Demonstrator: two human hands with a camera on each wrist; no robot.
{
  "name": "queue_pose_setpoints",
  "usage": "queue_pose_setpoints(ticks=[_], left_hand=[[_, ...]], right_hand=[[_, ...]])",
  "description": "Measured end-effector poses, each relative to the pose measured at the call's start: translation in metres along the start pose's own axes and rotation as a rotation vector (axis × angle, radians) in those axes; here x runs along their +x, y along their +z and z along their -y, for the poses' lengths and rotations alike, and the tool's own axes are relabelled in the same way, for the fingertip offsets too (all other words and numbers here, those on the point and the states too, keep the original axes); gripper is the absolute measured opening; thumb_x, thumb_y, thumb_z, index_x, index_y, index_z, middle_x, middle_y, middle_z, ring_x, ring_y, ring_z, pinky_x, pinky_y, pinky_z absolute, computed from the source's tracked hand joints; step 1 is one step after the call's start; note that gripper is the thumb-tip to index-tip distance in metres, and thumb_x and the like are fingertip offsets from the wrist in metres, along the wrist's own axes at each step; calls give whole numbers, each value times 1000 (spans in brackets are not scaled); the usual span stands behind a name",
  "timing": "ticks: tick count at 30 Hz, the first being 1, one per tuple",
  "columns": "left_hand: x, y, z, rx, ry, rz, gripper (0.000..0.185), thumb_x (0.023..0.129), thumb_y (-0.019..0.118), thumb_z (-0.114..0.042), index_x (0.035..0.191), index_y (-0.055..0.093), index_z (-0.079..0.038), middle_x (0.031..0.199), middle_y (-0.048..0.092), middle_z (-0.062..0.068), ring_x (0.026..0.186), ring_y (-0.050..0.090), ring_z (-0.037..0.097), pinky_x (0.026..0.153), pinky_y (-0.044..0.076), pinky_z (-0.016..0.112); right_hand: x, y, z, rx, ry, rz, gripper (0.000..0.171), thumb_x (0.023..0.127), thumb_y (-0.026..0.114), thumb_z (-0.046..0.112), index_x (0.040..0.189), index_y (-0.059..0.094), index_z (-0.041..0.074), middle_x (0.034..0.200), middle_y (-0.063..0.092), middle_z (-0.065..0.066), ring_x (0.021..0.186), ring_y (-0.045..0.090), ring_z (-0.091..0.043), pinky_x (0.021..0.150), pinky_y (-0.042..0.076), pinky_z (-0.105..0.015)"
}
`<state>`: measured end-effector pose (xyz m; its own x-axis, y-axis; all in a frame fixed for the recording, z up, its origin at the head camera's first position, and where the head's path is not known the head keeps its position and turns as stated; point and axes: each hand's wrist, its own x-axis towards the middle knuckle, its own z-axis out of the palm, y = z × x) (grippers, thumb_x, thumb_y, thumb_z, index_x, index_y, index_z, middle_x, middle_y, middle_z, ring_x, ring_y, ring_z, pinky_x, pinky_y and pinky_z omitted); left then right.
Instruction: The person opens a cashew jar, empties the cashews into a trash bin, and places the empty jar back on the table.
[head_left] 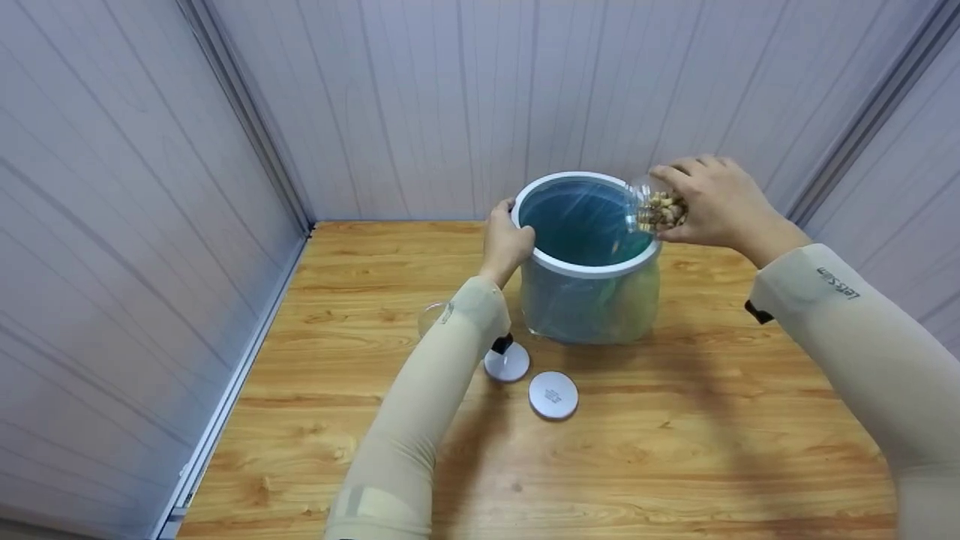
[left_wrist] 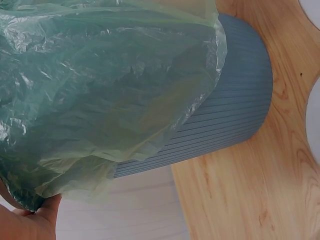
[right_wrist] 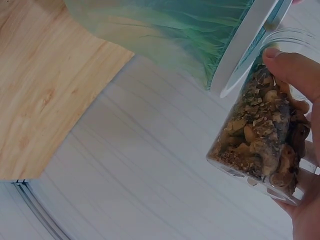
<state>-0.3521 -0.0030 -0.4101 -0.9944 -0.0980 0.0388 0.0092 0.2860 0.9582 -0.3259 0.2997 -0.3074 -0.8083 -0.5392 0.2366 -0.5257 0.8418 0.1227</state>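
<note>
A blue-grey ribbed trash bin (left_wrist: 245,80) stands on the wooden table, lined with a thin green plastic bag (left_wrist: 110,75) that hangs over its outside. On the left, my left hand (head_left: 508,241) grips the white rim (head_left: 592,272), thumb on the inner side. My right hand (head_left: 716,201) holds a clear jar (right_wrist: 227,162) at the bin's right edge, tipped sideways with its mouth over the opening. Brown dried pieces (right_wrist: 265,127) with crumbs fill much of the jar. A small pale piece (head_left: 616,246) shows inside the bin below the jar's mouth.
Two round white lids, a nearer one (head_left: 553,395) and a farther one (head_left: 507,363), lie in front of the bin. Beside my left forearm, a clear round container (head_left: 429,318) is partly hidden by the sleeve. Panelled walls (head_left: 420,112) close in the table behind and at the sides.
</note>
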Motion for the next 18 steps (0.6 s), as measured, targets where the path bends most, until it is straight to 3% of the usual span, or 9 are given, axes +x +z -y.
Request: queue_pose_setpoints(ticks=[8,18], left_hand=[[2,1,1,44,38,-13,63,99,57,4,161,44,2,162,54,19,150,54,34,127,44,45],[1,2,0,35,10,-11,65,100,57,5,163,43,-1,164,52,17,151,53,32,127,43,46]], right_hand=[[0,1,-2,7,-31,-44,91,74,99,33,150,57,4,140,64,-29,124,59,-54,104,49,-75],[3,0,-2,-18,-29,-8,91,75,98,33,152,56,6,143,63,-29,125,58,-53,108,48,-74]])
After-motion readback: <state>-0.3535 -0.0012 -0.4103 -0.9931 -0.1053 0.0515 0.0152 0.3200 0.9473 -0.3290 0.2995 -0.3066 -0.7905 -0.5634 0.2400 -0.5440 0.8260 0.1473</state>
